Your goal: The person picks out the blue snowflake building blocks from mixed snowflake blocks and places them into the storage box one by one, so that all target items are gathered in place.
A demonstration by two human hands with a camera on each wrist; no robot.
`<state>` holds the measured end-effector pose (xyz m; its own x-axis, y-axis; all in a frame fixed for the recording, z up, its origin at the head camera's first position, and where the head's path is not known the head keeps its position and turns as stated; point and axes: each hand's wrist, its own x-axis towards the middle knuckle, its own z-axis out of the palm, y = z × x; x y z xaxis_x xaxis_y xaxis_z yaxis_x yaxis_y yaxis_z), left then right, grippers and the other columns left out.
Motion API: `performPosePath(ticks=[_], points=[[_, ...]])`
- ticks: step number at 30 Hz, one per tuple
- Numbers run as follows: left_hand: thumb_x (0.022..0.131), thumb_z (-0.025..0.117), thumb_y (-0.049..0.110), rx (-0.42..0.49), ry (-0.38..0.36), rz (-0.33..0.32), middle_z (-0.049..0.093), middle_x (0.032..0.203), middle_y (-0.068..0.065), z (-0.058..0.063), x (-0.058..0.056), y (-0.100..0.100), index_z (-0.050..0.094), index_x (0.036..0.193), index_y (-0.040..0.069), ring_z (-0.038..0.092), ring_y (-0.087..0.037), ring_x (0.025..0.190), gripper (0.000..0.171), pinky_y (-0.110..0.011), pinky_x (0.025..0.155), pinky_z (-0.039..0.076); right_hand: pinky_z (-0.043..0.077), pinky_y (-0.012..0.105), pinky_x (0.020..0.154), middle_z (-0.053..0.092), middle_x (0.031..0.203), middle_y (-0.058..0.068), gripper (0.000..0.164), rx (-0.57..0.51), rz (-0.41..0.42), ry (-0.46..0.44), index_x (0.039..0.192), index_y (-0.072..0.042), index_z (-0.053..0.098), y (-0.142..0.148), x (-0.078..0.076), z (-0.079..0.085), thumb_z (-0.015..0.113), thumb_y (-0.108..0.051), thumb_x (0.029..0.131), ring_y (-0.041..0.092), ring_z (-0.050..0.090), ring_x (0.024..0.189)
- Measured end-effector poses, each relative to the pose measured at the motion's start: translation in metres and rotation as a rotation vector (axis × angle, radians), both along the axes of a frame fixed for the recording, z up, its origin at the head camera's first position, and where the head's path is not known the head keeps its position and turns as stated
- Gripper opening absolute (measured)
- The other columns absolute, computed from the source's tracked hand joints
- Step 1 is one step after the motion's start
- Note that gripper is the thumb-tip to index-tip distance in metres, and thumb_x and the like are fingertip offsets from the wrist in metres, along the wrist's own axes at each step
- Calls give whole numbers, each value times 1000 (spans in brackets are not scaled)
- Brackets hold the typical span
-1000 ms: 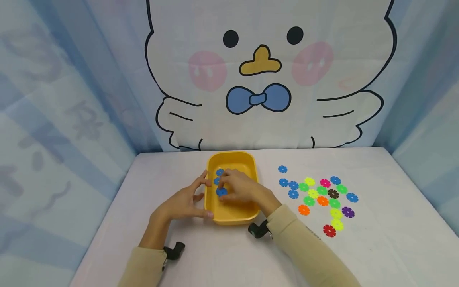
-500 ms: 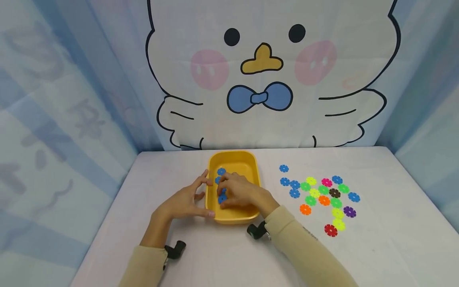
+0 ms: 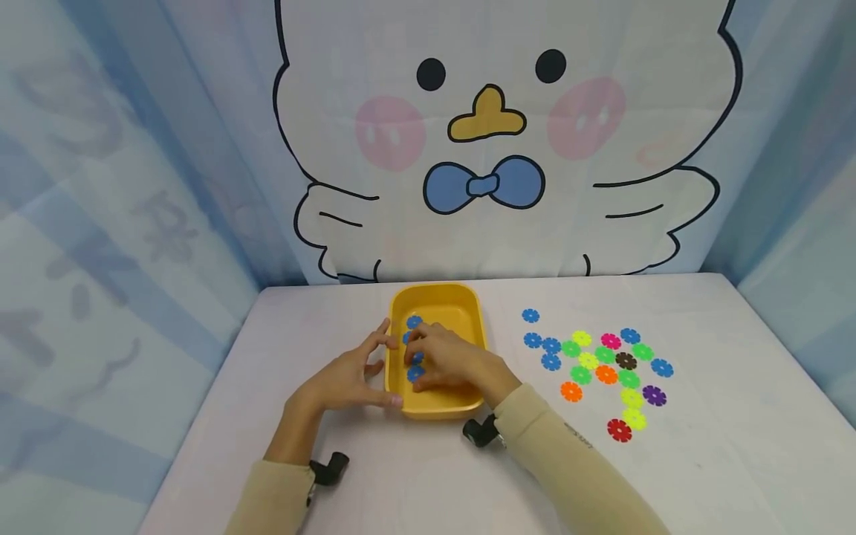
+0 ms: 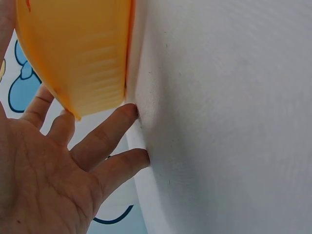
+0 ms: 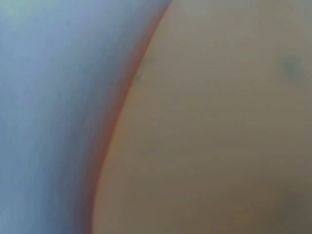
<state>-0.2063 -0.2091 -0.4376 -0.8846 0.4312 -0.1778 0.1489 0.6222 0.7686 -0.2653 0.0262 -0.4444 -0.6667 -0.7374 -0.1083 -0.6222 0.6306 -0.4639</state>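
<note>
Blue snowflake discs lie in a column along the left inside of a yellow tray (image 3: 461, 401). The far disc (image 3: 414, 322) shows fully, while a near disc (image 3: 415, 373) sits between the thumb and curled fingers of my right hand (image 3: 444, 358). That hand reaches down into the tray and partly covers the discs in between. My left hand (image 3: 341, 380) is at the tray's left side, fingers spread, with forefinger and thumb at the rim. In the left wrist view, two fingers of the left hand (image 4: 53, 170) reach the tabletop beside the tray wall (image 4: 83, 53).
Right of the tray, loose snowflake discs in several colours lie on the white table (image 3: 735, 446), among them a red disc (image 3: 619, 430), a purple disc (image 3: 655, 395) and a blue disc (image 3: 530, 316). A printed curtain (image 3: 488, 245) hangs behind the table. The right wrist view is blurred.
My right hand has shifted slightly nearer inside the tray, and another blue disc now shows at the near end of the column. The left hand stays at the rim.
</note>
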Motion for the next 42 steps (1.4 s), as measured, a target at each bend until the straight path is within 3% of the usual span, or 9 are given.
performPosePath(ticks=[5,9,13,18,32,42], points=[[76,91,46,-12,3,21,3,172,19,-1,3,0,41,143,30,57,-36,135,85,-56,114,42,42,42,116,54,140,-2,38,77,3,64,119,-28,73,4,6,10,81,-46,87,23,45,131],[75,91,48,-28,5,38,3,172,19,0,4,0,42,143,28,58,-36,134,86,-55,112,45,41,43,117,56,139,-1,30,126,-12,101,116,-25,74,12,11,25,81,-38,89,23,46,131],[74,91,50,-58,19,32,4,172,17,2,1,3,42,143,28,59,-35,132,87,-55,110,47,44,40,114,58,135,-1,21,136,-51,141,109,-23,75,23,15,40,81,-31,90,22,48,125],[73,92,49,-72,13,43,5,172,17,6,-2,3,43,143,29,60,-36,131,88,-55,111,46,49,37,107,60,129,-1,22,113,-69,209,106,-19,74,35,18,51,83,-29,88,21,51,116],[69,95,47,-85,52,-15,1,173,10,11,-8,8,45,140,24,63,-37,127,90,-47,107,52,47,46,109,62,130,2,20,-29,-132,292,103,-20,73,76,21,55,84,-25,88,25,52,122],[66,96,49,-100,34,13,6,172,16,9,-6,11,40,139,25,63,-36,127,95,-49,109,50,42,55,109,62,129,4,19,-132,-144,314,103,-17,74,112,18,45,83,-27,89,30,47,129]])
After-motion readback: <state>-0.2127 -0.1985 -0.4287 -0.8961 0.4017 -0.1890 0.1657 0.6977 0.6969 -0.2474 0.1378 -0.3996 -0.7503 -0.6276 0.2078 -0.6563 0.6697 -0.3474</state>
